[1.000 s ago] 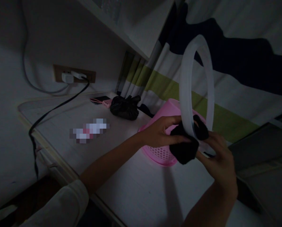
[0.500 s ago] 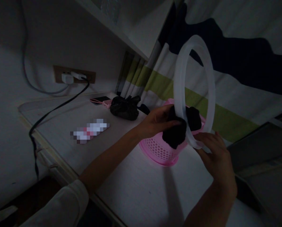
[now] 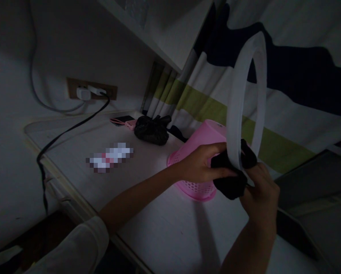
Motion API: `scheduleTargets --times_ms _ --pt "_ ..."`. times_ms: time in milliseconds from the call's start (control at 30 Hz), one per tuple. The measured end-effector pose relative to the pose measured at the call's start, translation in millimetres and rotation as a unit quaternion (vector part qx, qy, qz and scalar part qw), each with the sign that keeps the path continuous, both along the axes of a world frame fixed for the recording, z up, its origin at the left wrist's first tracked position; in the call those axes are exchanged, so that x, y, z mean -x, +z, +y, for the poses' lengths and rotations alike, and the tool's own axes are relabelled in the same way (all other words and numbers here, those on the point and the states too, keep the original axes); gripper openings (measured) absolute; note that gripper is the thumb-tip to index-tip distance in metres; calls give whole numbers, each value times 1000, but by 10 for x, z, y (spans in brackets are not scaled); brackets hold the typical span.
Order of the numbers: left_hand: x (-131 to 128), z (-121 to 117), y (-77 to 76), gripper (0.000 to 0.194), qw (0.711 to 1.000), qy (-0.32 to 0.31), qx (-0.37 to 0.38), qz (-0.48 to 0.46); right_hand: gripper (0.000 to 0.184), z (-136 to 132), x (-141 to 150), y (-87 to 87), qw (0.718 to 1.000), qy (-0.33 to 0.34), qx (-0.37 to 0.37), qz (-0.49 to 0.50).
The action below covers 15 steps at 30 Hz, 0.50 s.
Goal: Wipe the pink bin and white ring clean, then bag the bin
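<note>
In the head view I hold a translucent white ring [image 3: 235, 99] upright above the desk. A black bunched piece, cloth or thin plastic [image 3: 230, 184], wraps around its lower part. My left hand [image 3: 200, 163] grips this black piece against the ring, thumb in front. My right hand [image 3: 260, 192] closes on the ring's bottom edge and the black piece from the other side; its fingertips are partly hidden. Just behind my hands, a pink perforated bin [image 3: 197, 139] stands on the desk with its wide rim down.
The white desk [image 3: 159, 228] carries a black plastic bag [image 3: 151, 131], a pink strapped item [image 3: 130, 124], a dark phone-like slab [image 3: 121, 120] and a blurred-out object [image 3: 109, 158]. A black cable [image 3: 70, 131] hangs from the wall socket [image 3: 70, 89]. A shelf [image 3: 164, 42] juts overhead, near a striped curtain [image 3: 199, 99].
The ring and black piece have moved right and towards me, away from the bin. My left hand has followed. The black piece sits lower on the ring, now meeting my right hand.
</note>
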State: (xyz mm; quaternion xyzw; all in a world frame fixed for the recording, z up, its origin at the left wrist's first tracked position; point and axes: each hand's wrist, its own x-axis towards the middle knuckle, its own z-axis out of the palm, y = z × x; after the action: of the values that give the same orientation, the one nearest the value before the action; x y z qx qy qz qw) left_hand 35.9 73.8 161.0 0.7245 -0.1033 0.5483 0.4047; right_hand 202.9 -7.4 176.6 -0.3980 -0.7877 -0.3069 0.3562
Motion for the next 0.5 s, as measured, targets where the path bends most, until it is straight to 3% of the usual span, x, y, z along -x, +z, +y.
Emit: scheduleTargets --times_ms 200,500 --pt "240 -20 126 33 996 -2 -84 28 36 35 -105 -10 1000 2 28 -15" --pt "434 75 133 34 999 -38 -14 -15 31 -16 -438 13 995 -91 39 14"
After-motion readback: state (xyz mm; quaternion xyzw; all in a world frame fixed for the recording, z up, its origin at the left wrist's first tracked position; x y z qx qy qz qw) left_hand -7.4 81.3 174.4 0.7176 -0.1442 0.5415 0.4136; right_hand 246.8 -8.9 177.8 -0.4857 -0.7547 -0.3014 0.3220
